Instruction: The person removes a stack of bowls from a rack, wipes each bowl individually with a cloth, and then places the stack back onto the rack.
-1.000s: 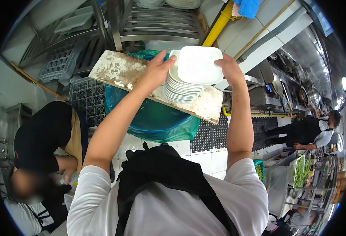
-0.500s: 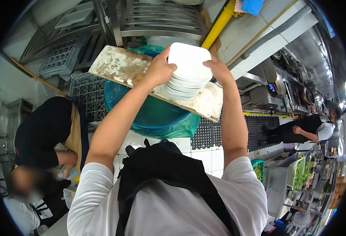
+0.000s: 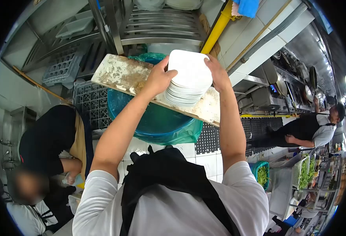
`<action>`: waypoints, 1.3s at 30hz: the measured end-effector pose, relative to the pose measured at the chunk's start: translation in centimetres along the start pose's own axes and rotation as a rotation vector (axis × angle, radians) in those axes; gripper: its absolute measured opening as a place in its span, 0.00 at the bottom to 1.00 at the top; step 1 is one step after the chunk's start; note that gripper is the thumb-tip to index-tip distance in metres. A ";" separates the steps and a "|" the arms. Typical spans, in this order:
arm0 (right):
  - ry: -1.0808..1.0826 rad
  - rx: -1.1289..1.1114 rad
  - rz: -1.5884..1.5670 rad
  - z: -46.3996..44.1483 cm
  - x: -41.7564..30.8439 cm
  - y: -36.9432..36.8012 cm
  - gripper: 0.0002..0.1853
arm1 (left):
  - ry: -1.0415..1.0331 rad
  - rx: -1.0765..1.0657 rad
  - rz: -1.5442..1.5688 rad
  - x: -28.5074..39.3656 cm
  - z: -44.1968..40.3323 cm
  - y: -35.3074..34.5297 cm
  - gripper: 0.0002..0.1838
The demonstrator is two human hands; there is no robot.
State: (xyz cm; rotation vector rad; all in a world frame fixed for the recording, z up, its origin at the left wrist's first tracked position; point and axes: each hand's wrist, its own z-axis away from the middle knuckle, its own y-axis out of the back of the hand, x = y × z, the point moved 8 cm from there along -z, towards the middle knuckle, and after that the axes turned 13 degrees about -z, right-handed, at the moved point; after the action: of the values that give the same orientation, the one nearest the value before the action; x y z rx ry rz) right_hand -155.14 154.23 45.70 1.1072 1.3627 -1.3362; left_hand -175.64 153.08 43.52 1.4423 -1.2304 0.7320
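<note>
A tall stack of white square plates [image 3: 189, 70] stands on a worn, stained board [image 3: 119, 74]. My left hand [image 3: 159, 77] is closed on the stack's left side near the top, thumb against the upper plates. On the opposite side my right hand [image 3: 219, 74] grips the upper plates too, fingers partly hidden behind the rim. The board lies across a large blue tub [image 3: 115, 112] lined with a green plastic bag [image 3: 184, 135].
Grey plastic dish racks [image 3: 92, 104] stand left of the tub, beside a bent-over person [image 3: 49, 137]. A slatted metal shelf [image 3: 163, 23] is ahead, near a yellow pipe [image 3: 216, 33]. Another person [image 3: 303, 131] stands on the right by pans; a black mat [image 3: 207, 138] covers part of the floor.
The plates, board and tub sit slightly lower in view as my head shifts. Both hands keep their hold on the stack. The person on the right has turned and raised an arm.
</note>
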 end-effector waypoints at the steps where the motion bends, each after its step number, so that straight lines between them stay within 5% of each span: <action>1: -0.008 0.002 0.002 -0.2 0.3 0.1 0.28 | 0.008 -0.002 0.004 -0.3 -0.1 -0.1 0.29; 8: -0.092 -0.066 -0.204 -1.1 2.4 0.0 0.25 | 0.321 0.000 0.342 -2.2 2.0 0.2 0.27; 13: -0.139 -0.078 -0.396 -0.8 2.7 -1.2 0.24 | 0.361 0.039 0.387 -2.8 3.1 1.0 0.30; 15: -0.095 0.060 -0.435 0.2 2.3 -0.2 0.25 | 0.342 -0.067 0.351 -2.1 2.5 0.2 0.30; 22: 0.084 0.004 -0.589 1.4 3.7 0.5 0.32 | 0.322 -0.124 0.349 -2.8 2.2 -0.3 0.30; 30: -0.022 0.126 -0.540 2.0 6.9 2.7 0.31 | 0.218 -0.182 0.221 -6.7 2.4 -2.3 0.34; 36: 0.140 -0.084 -0.256 2.1 0.9 0.1 0.28 | -0.073 0.010 0.071 -3.4 3.8 -0.7 0.27; 39: 0.049 -0.092 -0.292 1.3 0.9 -0.4 0.30 | 0.089 0.171 0.136 -2.3 8.5 1.8 0.23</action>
State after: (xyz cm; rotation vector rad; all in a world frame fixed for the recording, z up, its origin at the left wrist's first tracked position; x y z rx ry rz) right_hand -155.66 152.92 44.86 0.9088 1.6535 -1.4437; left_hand -179.46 145.89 39.78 1.4567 -1.2299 1.0044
